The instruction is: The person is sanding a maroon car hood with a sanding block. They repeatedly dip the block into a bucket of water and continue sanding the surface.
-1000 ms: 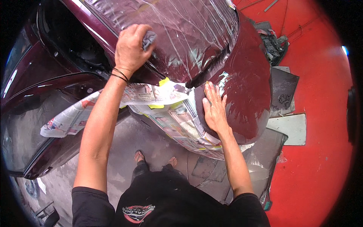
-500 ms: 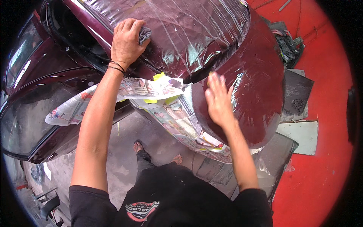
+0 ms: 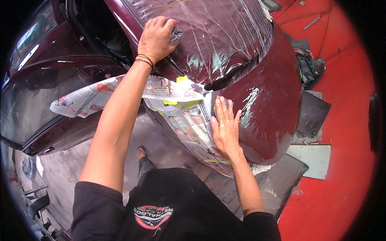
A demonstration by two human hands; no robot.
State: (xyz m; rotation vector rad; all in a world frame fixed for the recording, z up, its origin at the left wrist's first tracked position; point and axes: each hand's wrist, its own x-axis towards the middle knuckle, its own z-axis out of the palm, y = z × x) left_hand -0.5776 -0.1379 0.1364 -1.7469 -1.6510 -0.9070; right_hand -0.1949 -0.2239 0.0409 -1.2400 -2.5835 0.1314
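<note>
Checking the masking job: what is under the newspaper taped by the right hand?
The newspaper lies over the dark red car panel, held by yellow tape. The right hand presses its edge. What the paper covers cannot be seen.

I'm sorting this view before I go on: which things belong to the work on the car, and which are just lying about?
In the work:
- left hand, its grip on a grey pad
- right hand, flat on the maroon car panel
- taped newspaper masking
- clear plastic sheet

Lying about:
- dark mats on the red floor
- pale board
</note>
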